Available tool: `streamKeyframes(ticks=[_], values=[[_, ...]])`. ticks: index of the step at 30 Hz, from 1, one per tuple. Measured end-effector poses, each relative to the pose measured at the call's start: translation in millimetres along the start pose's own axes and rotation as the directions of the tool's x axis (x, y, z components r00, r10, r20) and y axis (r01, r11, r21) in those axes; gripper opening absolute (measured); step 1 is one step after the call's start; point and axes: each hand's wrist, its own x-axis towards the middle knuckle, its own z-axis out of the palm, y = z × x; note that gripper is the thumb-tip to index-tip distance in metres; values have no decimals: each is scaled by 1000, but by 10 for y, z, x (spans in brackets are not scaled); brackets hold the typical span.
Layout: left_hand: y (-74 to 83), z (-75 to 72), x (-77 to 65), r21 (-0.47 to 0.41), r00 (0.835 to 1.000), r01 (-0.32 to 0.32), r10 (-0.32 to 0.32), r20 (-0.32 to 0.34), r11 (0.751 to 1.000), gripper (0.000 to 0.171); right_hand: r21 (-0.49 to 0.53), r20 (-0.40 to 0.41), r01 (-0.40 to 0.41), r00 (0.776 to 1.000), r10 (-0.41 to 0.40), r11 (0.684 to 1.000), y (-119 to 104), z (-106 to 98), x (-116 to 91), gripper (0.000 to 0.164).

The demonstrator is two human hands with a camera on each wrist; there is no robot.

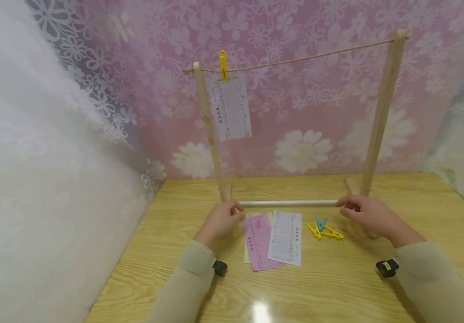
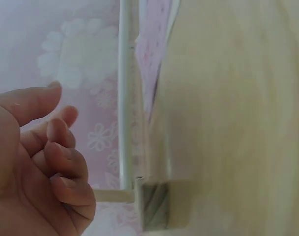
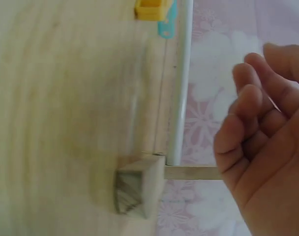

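My left hand [image 1: 221, 219] is just above the table by the left end of a white rod [image 1: 290, 203]. In the left wrist view its fingers are loosely bent with nothing in them. By the rod's other end is my right hand [image 1: 370, 216], also empty and loosely curled in the right wrist view. Between the hands lie a pink printed slip [image 1: 258, 240] and a white printed slip [image 1: 286, 237], overlapping, with a pale yellow sheet partly hidden beneath. To their right are two yellow clothespins [image 1: 332, 233] and a teal clothespin [image 1: 320, 222].
A cord [image 1: 296, 59] runs between a left wooden post [image 1: 211, 134] and a taller-looking right post [image 1: 383, 112]. From its left part hangs a white printed slip [image 1: 233, 107], held by a yellow clothespin [image 1: 223, 65]. Floral cloth [image 1: 336, 89] hangs behind the wood-grain table [image 1: 155, 269].
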Motion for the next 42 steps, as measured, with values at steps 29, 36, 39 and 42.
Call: streamKeyframes(ticks=[29, 36, 39, 42], values=[[-89, 126, 249, 180, 969, 85, -123, 214, 980, 20, 106, 276, 55, 958, -82, 993, 113, 307, 168, 27], [-63, 141, 251, 261, 970, 69, -126, 207, 963, 19, 37, 278, 57, 959, -65, 998, 45, 361, 229, 29], [-50, 133, 249, 272, 970, 67, -127, 208, 960, 20, 5, 281, 48, 958, -47, 999, 51, 386, 257, 30], [-42, 129, 248, 284, 969, 63, -126, 210, 957, 20, -14, 281, 53, 959, -48, 998, 58, 408, 274, 31]])
